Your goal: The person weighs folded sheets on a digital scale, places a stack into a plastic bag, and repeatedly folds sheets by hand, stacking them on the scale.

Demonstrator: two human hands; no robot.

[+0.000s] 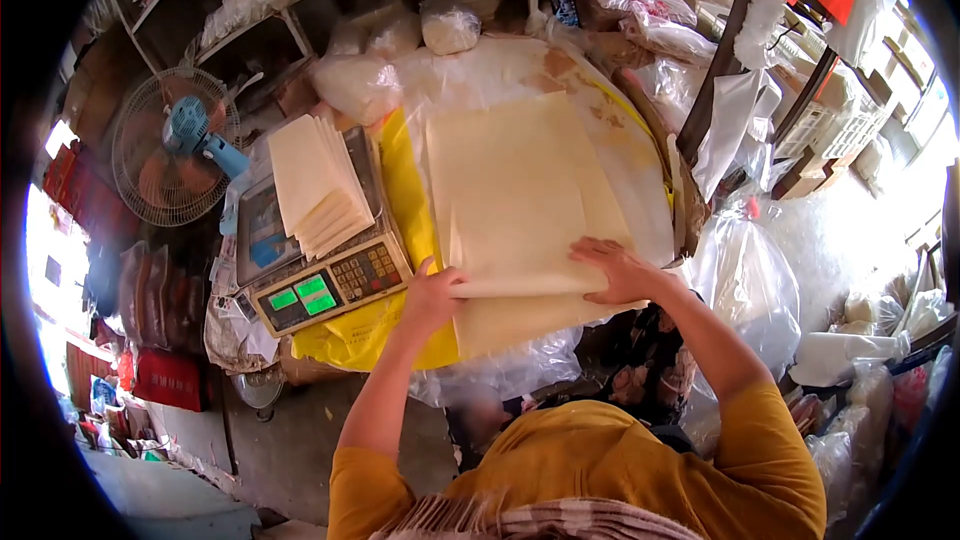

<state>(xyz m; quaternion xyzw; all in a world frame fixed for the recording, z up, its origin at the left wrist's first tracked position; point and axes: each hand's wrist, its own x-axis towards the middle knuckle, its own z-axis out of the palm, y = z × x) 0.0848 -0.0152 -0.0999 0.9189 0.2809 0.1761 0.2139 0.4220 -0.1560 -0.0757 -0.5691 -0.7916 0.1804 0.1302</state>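
Note:
Large thin cream sheets (515, 180) lie on the table before me, with a fold running across near the front edge. My left hand (430, 298) is closed at the left end of that fold, its fingertips gripping the sheet's edge. On the right end, my right hand (612, 268) rests flat with fingers spread, pressing the sheet down. A stack of folded cream sheets (318, 185) sits on a digital scale (330, 285) left of my left hand. Whether the sheets are paper or some other material, I cannot tell.
Yellow plastic (408, 190) lies under the scale and sheets. An electric fan (175, 145) stands at the left. Filled plastic bags (355, 85) line the table's back, below shelves (285, 15). A clear plastic bag (745, 270) hangs at the right beside the table.

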